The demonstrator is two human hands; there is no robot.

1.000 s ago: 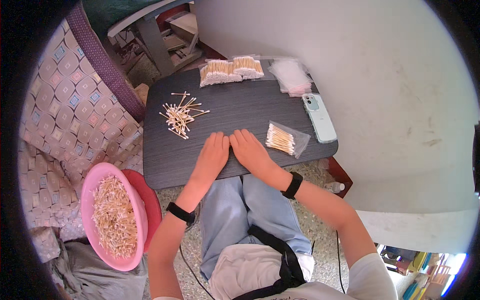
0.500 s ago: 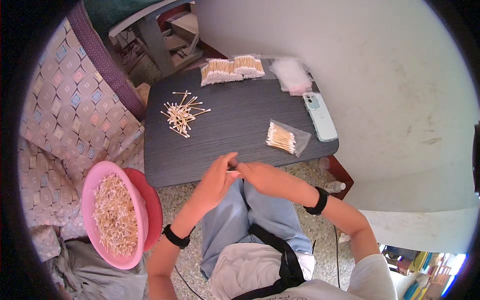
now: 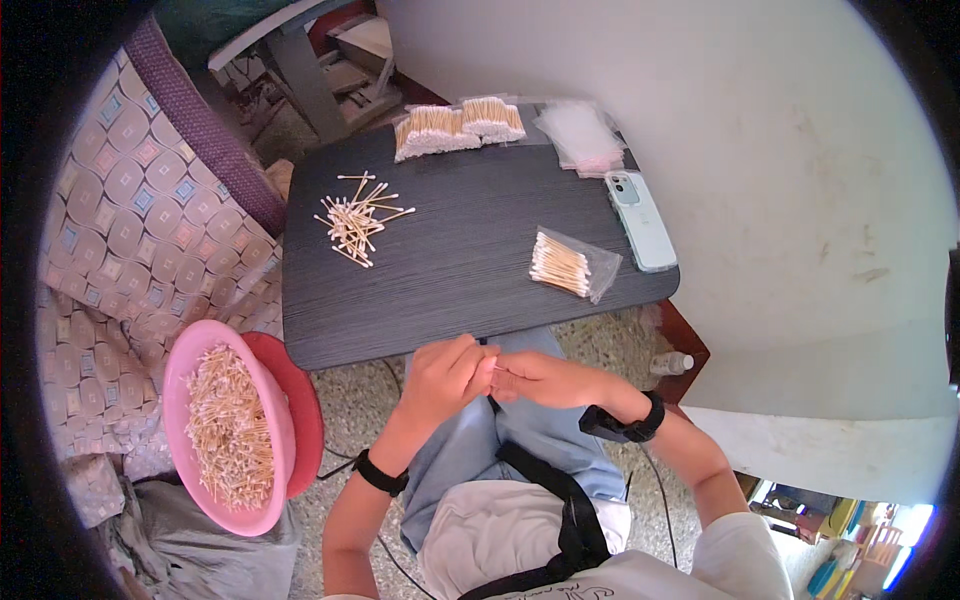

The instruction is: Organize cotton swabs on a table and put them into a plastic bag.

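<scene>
My left hand [image 3: 447, 378] and my right hand [image 3: 541, 379] meet over my lap, just in front of the near edge of the dark table [image 3: 440, 290]. Their fingertips touch around something small and thin; I cannot tell what it is. On the table lie a loose pile of cotton swabs [image 3: 357, 218] at the left and a small clear bag of swabs [image 3: 568, 264] at the right. Both wrists wear black bands.
Packed swab bags [image 3: 455, 124] and empty clear bags [image 3: 580, 135] lie along the table's far edge, beside a pale green phone [image 3: 640, 205]. A pink bowl full of swabs [image 3: 225, 425] sits on a red one at my left. A patterned sofa [image 3: 140, 250] stands left.
Both hands left the table top, where they lay flat, and drew back over my lap with the fingers closing together.
</scene>
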